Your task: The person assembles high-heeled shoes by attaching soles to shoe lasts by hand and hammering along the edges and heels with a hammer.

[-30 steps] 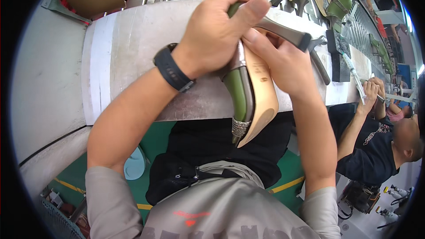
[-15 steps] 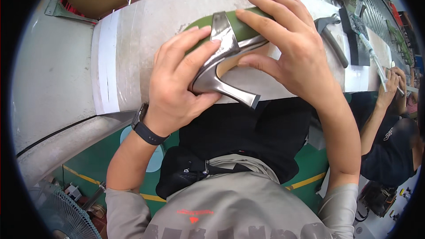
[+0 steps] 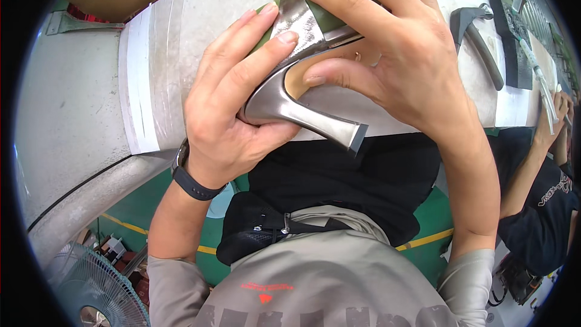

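A silver high-heeled shoe on a green shoe last is tilted over the near side of the work table, its slim heel pointing toward me and to the right. A wide metallic band crosses the last. My left hand wraps the back of the shoe, fingertips beside the band and thumb under the heel seat. My right hand curls over the toe end, its index fingertip by the band's edge and its thumb bent at the tan underside. The toe is hidden behind this hand.
Right of my hand lie a hammer, a dark block and a syringe-like tube on the pale work table. Another person's hands work at far right. A fan stands lower left.
The shoe and both hands appear nearer and larger in view. My left hand has shifted slightly left; the right thumb has moved left along the underside. Both hands keep their hold.
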Tool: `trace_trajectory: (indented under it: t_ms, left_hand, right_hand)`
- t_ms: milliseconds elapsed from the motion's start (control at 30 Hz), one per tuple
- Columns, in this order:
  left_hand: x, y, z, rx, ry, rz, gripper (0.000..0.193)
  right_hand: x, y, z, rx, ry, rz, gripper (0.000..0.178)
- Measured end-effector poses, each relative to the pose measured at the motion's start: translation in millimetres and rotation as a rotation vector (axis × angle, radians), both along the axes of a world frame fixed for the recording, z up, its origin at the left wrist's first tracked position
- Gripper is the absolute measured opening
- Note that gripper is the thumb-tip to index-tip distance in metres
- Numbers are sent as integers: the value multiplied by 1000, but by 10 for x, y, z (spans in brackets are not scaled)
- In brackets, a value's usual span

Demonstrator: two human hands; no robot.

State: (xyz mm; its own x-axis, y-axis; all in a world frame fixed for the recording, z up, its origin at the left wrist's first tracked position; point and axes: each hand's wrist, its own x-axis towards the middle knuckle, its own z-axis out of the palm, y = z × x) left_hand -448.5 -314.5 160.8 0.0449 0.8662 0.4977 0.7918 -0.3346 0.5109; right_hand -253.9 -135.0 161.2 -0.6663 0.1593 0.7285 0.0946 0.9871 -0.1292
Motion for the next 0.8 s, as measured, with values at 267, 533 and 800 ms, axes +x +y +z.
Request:
trace_trajectory:
  t_ms: [267,533,800]
  left_hand:
    - [-7,25,10,14,7,-27,74]
    - [62,56,70,29,-7,-21,72]
    - [92,143,299,-168,-7,30,87]
  right_hand:
    - [-44,159,-196,134,38,-22,64]
    - [-42,184,1159,-620,-738,175,62]
    - [78,217,-69,3,-33,30,64]
